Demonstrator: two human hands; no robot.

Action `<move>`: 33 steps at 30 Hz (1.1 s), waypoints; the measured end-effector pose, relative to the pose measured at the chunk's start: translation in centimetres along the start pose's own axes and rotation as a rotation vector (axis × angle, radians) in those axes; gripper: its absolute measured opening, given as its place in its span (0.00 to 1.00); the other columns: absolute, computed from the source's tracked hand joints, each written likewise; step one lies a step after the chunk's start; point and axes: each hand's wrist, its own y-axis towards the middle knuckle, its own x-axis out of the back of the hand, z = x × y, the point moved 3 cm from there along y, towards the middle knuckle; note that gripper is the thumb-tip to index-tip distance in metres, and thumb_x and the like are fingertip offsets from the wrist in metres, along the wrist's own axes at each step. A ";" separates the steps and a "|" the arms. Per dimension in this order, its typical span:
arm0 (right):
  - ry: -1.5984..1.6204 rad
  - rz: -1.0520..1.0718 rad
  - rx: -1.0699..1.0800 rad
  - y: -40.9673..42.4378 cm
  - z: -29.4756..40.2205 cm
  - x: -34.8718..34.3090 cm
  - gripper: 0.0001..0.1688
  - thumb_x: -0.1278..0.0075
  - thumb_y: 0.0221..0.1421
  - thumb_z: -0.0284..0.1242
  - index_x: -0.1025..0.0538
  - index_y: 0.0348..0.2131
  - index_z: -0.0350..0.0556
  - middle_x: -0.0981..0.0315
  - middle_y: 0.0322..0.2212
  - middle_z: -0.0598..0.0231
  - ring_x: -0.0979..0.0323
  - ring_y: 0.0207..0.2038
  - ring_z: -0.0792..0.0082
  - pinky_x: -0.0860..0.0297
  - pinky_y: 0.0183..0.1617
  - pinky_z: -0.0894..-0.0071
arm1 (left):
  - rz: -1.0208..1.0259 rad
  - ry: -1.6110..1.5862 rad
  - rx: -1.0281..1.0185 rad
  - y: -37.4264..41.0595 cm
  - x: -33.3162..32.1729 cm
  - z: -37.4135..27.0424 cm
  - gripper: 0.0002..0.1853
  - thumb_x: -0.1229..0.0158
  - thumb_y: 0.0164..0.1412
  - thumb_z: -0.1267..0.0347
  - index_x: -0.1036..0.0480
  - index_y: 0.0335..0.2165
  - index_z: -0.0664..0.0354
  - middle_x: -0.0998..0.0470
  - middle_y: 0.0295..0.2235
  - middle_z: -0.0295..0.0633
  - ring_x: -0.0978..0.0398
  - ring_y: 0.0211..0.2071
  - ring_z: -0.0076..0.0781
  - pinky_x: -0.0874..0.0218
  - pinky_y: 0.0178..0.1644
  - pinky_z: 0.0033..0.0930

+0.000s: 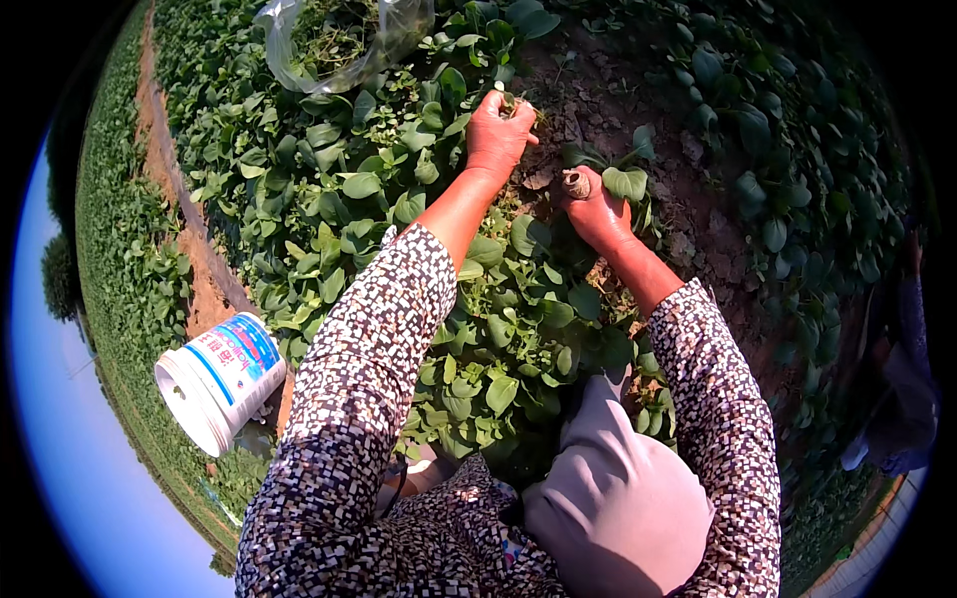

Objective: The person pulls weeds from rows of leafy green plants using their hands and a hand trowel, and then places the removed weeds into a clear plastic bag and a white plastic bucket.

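My left hand (pixel 499 136) is at the edge of the leafy green plants, its thumb and fingers pinched around small weeds (pixel 516 105) with pale stems. To its lower right, my right hand (pixel 598 211) is closed around the handle (pixel 576 184) of a hand tool. Only the worn, round butt of that handle shows above the fist; the working end is hidden. A broad-leaved seedling (pixel 625 183) stands right beside the right hand, its leaves overlapping the knuckles. Cracked brown soil (pixel 576 112) lies beyond both hands.
A clear plastic bag (pixel 336 78) with pulled plants in it lies at the top. At left a white plastic bucket (pixel 232 377) with a printed label is tipped towards the camera. Dense leafy rows (pixel 755 127) grow at right, where another person (pixel 901 381) is partly visible in shadow.
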 end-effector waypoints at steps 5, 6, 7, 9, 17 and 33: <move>0.194 0.178 0.109 3.2 2.5 -1.5 0.04 0.47 0.53 0.27 0.26 0.30 0.46 0.25 0.24 0.59 0.27 0.29 0.62 0.31 0.34 0.64 | -0.079 0.780 -0.121 4.4 0.4 -1.3 0.30 0.38 0.51 0.56 0.36 0.46 0.65 0.21 0.38 0.55 0.21 0.40 0.49 0.30 0.44 0.45; 0.252 0.179 0.122 4.3 0.9 -1.7 0.04 0.48 0.52 0.28 0.25 0.29 0.47 0.24 0.24 0.56 0.23 0.30 0.54 0.30 0.35 0.61 | 0.017 0.762 -0.032 4.5 -1.1 -1.1 0.41 0.37 0.49 0.50 0.40 0.54 0.64 0.27 0.49 0.60 0.30 0.53 0.57 0.39 0.57 0.49; 0.290 0.152 0.208 4.5 -0.6 -1.9 0.03 0.48 0.53 0.28 0.25 0.29 0.48 0.24 0.23 0.57 0.23 0.29 0.57 0.30 0.34 0.61 | 0.032 0.795 0.025 4.2 -2.9 -1.3 0.48 0.36 0.49 0.47 0.43 0.60 0.63 0.34 0.57 0.60 0.35 0.58 0.55 0.43 0.61 0.47; 0.081 0.097 0.250 4.1 -1.3 -2.0 0.04 0.48 0.52 0.28 0.26 0.31 0.50 0.25 0.24 0.58 0.24 0.30 0.58 0.31 0.33 0.59 | -0.012 0.842 0.081 3.7 -4.6 -1.8 0.44 0.38 0.50 0.44 0.37 0.57 0.62 0.33 0.57 0.58 0.34 0.58 0.54 0.43 0.61 0.47; -0.553 0.218 0.329 -0.1 2.7 -0.7 0.08 0.49 0.53 0.28 0.33 0.34 0.55 0.36 0.27 0.60 0.30 0.32 0.59 0.36 0.33 0.61 | -0.084 0.734 0.046 6.2 -0.8 0.2 0.25 0.42 0.53 0.53 0.26 0.44 0.58 0.22 0.44 0.54 0.25 0.47 0.55 0.35 0.51 0.47; 0.666 0.220 -0.385 -21.1 -4.0 7.8 0.05 0.49 0.47 0.18 0.26 0.28 0.44 0.32 0.21 0.77 0.38 0.22 0.85 0.39 0.24 0.81 | 0.299 0.204 0.294 -8.6 1.8 3.3 0.23 0.43 0.61 0.60 0.32 0.48 0.64 0.25 0.36 0.44 0.27 0.31 0.33 0.37 0.33 0.33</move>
